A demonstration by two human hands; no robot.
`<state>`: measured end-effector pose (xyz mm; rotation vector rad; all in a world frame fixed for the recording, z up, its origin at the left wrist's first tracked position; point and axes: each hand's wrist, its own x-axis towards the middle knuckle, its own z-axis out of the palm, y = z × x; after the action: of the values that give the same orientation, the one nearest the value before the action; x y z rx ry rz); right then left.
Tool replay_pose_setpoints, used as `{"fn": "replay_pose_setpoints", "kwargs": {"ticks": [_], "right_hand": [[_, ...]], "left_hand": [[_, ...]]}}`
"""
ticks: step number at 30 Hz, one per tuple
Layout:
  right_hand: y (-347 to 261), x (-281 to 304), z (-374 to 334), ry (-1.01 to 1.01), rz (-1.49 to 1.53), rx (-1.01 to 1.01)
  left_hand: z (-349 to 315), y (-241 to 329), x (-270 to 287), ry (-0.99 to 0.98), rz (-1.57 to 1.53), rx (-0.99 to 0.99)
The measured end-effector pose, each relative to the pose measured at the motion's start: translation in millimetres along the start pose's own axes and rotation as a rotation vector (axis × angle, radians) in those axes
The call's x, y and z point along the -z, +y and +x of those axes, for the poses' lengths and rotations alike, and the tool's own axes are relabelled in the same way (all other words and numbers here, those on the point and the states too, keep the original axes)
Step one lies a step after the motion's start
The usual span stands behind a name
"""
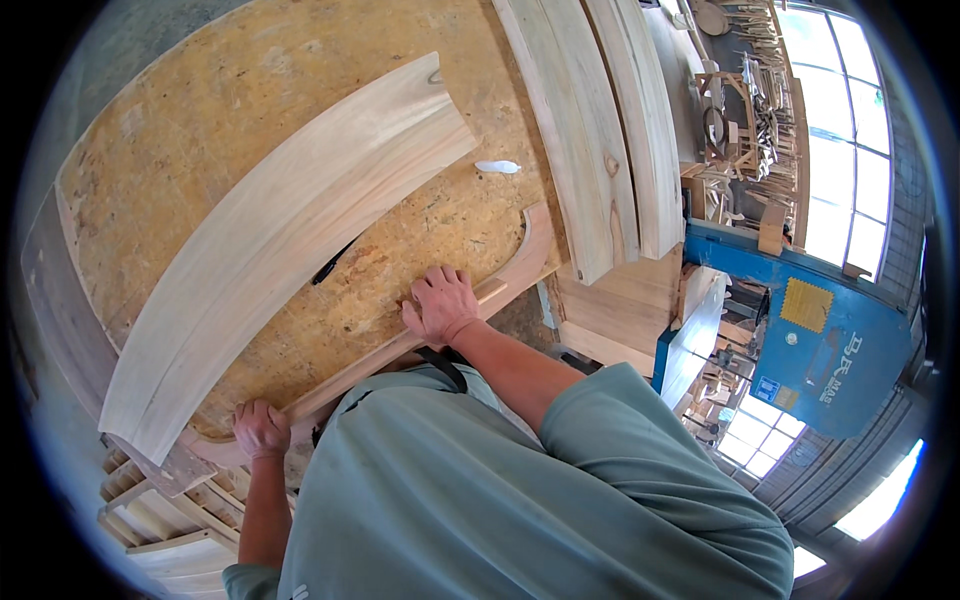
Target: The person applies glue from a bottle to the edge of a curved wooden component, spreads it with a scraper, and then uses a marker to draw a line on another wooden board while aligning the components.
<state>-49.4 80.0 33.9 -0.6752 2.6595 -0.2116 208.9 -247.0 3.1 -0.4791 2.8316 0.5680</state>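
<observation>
Along the worktable's near edge lies a long, narrow piece of wood (pixel 525 258) with curved ends. My left hand (pixel 262 430) has its fingers curled over the left part of this curved wooden piece. Farther right, my right hand (pixel 441 305) grips it with bent fingers. A short, pale stick (pixel 490 290) pokes out beside my right wrist; its other end is hidden. Beyond my hands a wide, curved pale board (pixel 290 240) lies across the table, with a black pen (pixel 333 262) at its near edge. A small white object (pixel 497 167) sits near the board's right end.
The worktable (pixel 180 150) has a worn, yellowish top. Two long planks (pixel 570 130) lie at its right side. Farther right stands a blue machine (pixel 830 340), probably a bandsaw. Wooden parts (pixel 760 110) crowd a shelf by the windows. Slatted wood (pixel 170 510) stands at the lower left.
</observation>
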Motion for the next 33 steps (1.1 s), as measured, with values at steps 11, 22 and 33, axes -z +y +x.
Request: {"fn": "replay_pose_setpoints", "kwargs": {"ticks": [11,22,33], "right_hand": [[0.4,-1.4,-0.4,0.018,0.007,0.007],[-0.2,-1.1,-0.4,0.046,0.017,0.012],[-1.8,0.4,0.4,0.007,0.001,-0.008]], "left_hand": [[1.0,1.3,1.0,0.015,0.002,-0.010],[2.0,3.2,4.9,-0.002,-0.003,-0.011],[0.4,0.5,0.9,0.003,-0.008,-0.003]]}}
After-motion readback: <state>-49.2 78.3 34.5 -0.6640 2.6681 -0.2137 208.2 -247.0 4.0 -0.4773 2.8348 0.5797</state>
